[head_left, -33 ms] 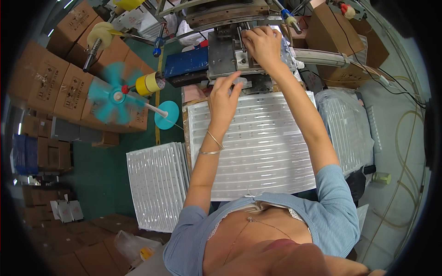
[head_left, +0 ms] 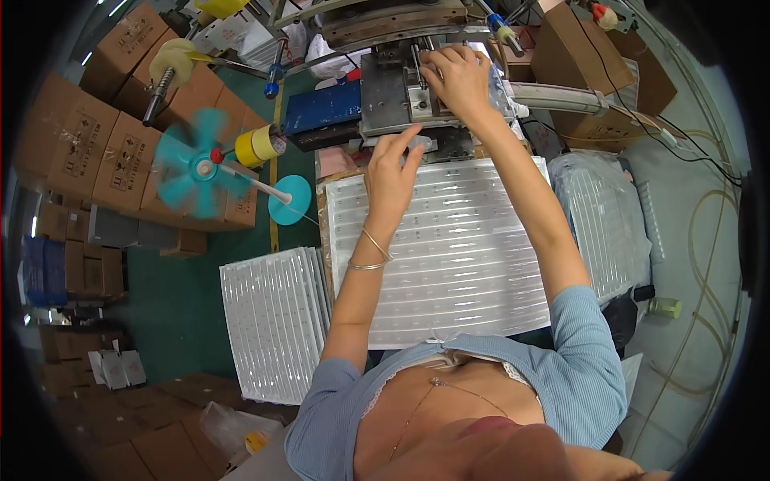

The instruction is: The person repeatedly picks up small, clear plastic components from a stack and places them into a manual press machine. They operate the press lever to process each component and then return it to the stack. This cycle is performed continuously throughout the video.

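My right hand (head_left: pixel 459 78) is at the metal machine bed (head_left: pixel 383 100), its fingers curled down over the small fixture (head_left: pixel 419 103) beside two upright metal rods. Whatever those fingertips grip is hidden beneath them. My left hand (head_left: pixel 389 178) hovers at the front edge of the machine, index finger and thumb apart, with a thin bangle on the wrist. Just beyond its fingers shows a small translucent piece (head_left: pixel 423 143); whether they touch it I cannot tell. Below both hands lies a white ribbed sheet (head_left: pixel 449 248) with rows of small marks, under shiny film.
A blue box (head_left: pixel 325 110) sits left of the machine. Further left spins a turquoise fan (head_left: pixel 206 170) before stacked cartons (head_left: pixel 76 140). More ribbed sheets (head_left: pixel 271 325) are piled lower left, and a plastic-wrapped stack (head_left: pixel 603 224) stands at right, near an air hose (head_left: pixel 561 98).
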`<move>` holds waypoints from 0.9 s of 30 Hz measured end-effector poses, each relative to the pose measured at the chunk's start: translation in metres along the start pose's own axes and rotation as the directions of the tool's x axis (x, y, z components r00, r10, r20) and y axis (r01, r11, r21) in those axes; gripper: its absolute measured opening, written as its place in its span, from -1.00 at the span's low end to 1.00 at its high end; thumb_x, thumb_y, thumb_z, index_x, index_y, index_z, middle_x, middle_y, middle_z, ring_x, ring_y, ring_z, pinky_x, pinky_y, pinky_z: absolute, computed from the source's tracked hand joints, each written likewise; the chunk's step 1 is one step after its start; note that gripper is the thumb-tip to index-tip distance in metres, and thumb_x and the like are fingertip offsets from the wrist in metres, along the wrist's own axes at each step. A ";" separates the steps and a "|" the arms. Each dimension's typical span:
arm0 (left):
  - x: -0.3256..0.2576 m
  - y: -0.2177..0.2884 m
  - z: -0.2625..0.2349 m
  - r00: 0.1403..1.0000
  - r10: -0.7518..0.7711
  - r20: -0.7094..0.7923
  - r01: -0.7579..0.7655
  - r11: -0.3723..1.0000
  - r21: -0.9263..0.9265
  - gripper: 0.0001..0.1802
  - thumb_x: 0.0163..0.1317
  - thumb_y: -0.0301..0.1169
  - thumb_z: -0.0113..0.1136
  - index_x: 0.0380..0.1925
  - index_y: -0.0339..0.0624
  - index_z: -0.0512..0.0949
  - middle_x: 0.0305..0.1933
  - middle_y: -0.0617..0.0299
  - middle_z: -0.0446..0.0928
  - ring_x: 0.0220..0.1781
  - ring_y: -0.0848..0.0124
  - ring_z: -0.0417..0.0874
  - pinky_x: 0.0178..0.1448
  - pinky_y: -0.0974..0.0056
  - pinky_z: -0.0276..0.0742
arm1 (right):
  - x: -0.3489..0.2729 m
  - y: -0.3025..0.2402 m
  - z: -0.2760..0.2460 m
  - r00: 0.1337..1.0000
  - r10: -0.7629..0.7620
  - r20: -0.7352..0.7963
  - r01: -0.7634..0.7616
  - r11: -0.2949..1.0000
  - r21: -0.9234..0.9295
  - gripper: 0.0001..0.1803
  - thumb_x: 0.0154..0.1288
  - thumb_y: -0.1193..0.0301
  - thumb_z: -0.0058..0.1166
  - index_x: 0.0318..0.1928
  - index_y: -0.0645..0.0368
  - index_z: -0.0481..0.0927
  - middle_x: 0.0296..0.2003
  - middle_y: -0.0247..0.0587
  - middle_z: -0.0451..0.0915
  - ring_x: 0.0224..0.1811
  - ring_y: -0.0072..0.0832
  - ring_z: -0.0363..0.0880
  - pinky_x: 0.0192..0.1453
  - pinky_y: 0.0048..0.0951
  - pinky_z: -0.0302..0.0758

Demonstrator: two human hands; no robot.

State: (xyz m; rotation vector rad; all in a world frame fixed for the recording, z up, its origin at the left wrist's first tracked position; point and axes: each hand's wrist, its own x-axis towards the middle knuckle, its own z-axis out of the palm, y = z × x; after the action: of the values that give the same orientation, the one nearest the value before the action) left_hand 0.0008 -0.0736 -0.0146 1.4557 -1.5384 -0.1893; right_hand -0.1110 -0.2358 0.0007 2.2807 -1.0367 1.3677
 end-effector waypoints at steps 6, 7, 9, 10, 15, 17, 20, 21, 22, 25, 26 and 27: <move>-0.029 0.020 0.037 0.993 -0.095 0.071 0.101 0.991 -0.083 -0.74 0.10 -0.41 0.22 -0.17 -0.12 0.49 -0.27 0.13 0.57 -0.31 0.15 0.60 -0.24 0.22 0.50 | -0.048 0.020 -0.073 0.993 0.120 0.019 -0.121 0.969 0.216 -0.68 0.08 0.27 0.16 -0.13 0.09 0.55 -0.18 -0.23 0.60 -0.05 -0.28 0.49 0.05 -0.23 0.30; -0.035 0.023 0.047 0.995 -0.030 0.093 0.038 0.996 -0.081 -0.78 0.05 -0.40 0.26 -0.31 -0.14 0.46 -0.30 0.14 0.58 -0.30 0.14 0.62 -0.26 0.18 0.51 | -0.063 0.030 -0.088 0.986 0.153 0.064 -0.163 0.965 0.204 -0.69 0.08 0.29 0.17 -0.15 0.10 0.56 -0.19 -0.23 0.60 -0.07 -0.25 0.51 0.01 -0.25 0.35; -0.047 0.032 0.062 0.967 0.080 0.243 -0.071 0.996 -0.044 -0.76 0.04 -0.39 0.27 -0.30 -0.14 0.46 -0.30 0.18 0.59 -0.31 0.20 0.63 -0.31 0.22 0.51 | -0.092 0.043 -0.123 0.946 0.249 0.209 -0.290 0.938 0.190 -0.80 0.08 0.38 0.16 -0.26 0.15 0.59 -0.27 -0.20 0.59 -0.17 -0.23 0.51 -0.09 -0.30 0.40; -0.052 0.038 0.071 0.939 0.135 0.315 -0.131 0.991 -0.034 -0.76 0.03 -0.39 0.28 -0.30 -0.14 0.47 -0.29 0.20 0.59 -0.31 0.22 0.63 -0.33 0.24 0.50 | -0.107 0.046 -0.140 0.923 0.255 0.290 -0.308 0.939 0.155 -0.81 0.10 0.38 0.15 -0.26 0.14 0.59 -0.30 -0.21 0.58 -0.19 -0.23 0.50 -0.11 -0.29 0.40; -0.079 0.050 0.114 0.766 0.375 0.523 -0.488 0.868 0.093 -0.85 -0.02 -0.49 0.17 -0.38 -0.12 0.48 -0.49 0.22 0.51 -0.46 0.27 0.60 -0.41 0.22 0.47 | -0.176 0.059 -0.189 0.699 0.136 0.703 -0.209 0.978 0.019 -0.80 0.04 0.46 0.13 -0.25 0.09 0.61 -0.31 -0.23 0.53 -0.19 -0.27 0.49 -0.11 -0.32 0.40; -0.089 0.048 0.122 0.686 0.325 0.651 -0.559 0.808 0.185 -0.90 -0.01 -0.51 0.10 -0.43 -0.12 0.49 -0.52 0.19 0.50 -0.46 0.28 0.61 -0.41 0.24 0.47 | -0.194 0.061 -0.193 0.651 0.032 0.759 -0.085 0.996 0.030 -0.78 0.00 0.49 0.13 -0.25 0.08 0.62 -0.31 -0.24 0.52 -0.18 -0.30 0.49 -0.10 -0.33 0.41; -0.094 0.035 0.129 0.640 0.310 0.703 -0.593 0.782 0.195 -0.89 -0.01 -0.51 0.11 -0.41 -0.12 0.48 -0.50 0.18 0.51 -0.44 0.27 0.61 -0.38 0.24 0.49 | -0.210 0.065 -0.193 0.646 -0.091 0.758 0.063 0.996 0.066 -0.77 -0.06 0.51 0.14 -0.29 0.07 0.62 -0.32 -0.27 0.51 -0.16 -0.33 0.49 -0.08 -0.33 0.42; -0.094 0.035 0.129 0.641 0.304 0.705 -0.575 0.798 0.179 -0.85 0.00 -0.50 0.11 -0.36 -0.13 0.48 -0.49 0.18 0.51 -0.45 0.26 0.61 -0.37 0.23 0.50 | -0.211 0.066 -0.192 0.629 -0.086 0.772 0.047 0.996 0.074 -0.77 -0.07 0.53 0.14 -0.30 0.09 0.61 -0.32 -0.25 0.51 -0.15 -0.33 0.49 -0.08 -0.32 0.42; -0.094 0.035 0.127 0.642 0.297 0.706 -0.556 0.815 0.162 -0.82 0.01 -0.50 0.12 -0.32 -0.15 0.49 -0.48 0.17 0.52 -0.45 0.24 0.61 -0.36 0.23 0.51 | -0.211 0.068 -0.192 0.611 -0.083 0.787 0.031 0.996 0.080 -0.77 -0.09 0.54 0.15 -0.31 0.10 0.60 -0.32 -0.24 0.51 -0.14 -0.33 0.49 -0.07 -0.31 0.42; -0.094 0.034 0.112 0.725 0.294 0.622 -0.435 0.896 0.083 -0.68 0.03 -0.48 0.15 -0.14 -0.17 0.48 -0.45 0.13 0.53 -0.43 0.20 0.60 -0.34 0.20 0.52 | -0.205 0.069 -0.191 0.596 0.016 0.803 -0.203 0.970 0.132 -0.81 -0.10 0.61 0.13 -0.37 0.16 0.54 -0.32 -0.22 0.50 -0.15 -0.35 0.48 -0.06 -0.33 0.40; -0.095 0.034 0.106 0.772 0.293 0.565 -0.383 0.923 0.046 -0.63 0.04 -0.47 0.16 -0.08 -0.18 0.47 -0.44 0.11 0.53 -0.42 0.18 0.60 -0.33 0.19 0.53 | -0.189 0.061 -0.193 0.684 0.018 0.729 -0.258 0.941 0.218 -0.82 -0.09 0.61 0.12 -0.39 0.17 0.52 -0.33 -0.21 0.50 -0.18 -0.34 0.48 -0.08 -0.35 0.40; -0.090 0.041 0.089 0.789 0.176 0.589 -0.234 0.972 0.024 -0.59 0.08 -0.47 0.15 0.00 -0.16 0.46 -0.39 0.09 0.55 -0.37 0.16 0.60 -0.30 0.18 0.54 | -0.169 0.046 -0.198 0.757 0.036 0.652 -0.309 0.900 0.308 -0.84 -0.09 0.62 0.10 -0.41 0.19 0.49 -0.33 -0.20 0.49 -0.21 -0.33 0.48 -0.10 -0.36 0.40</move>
State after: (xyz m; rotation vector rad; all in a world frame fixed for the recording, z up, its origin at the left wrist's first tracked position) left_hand -0.1066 -0.0303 -0.0797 1.3535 -2.2238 -0.4748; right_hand -0.3208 -0.0823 -0.0478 3.1627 -1.2801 0.9186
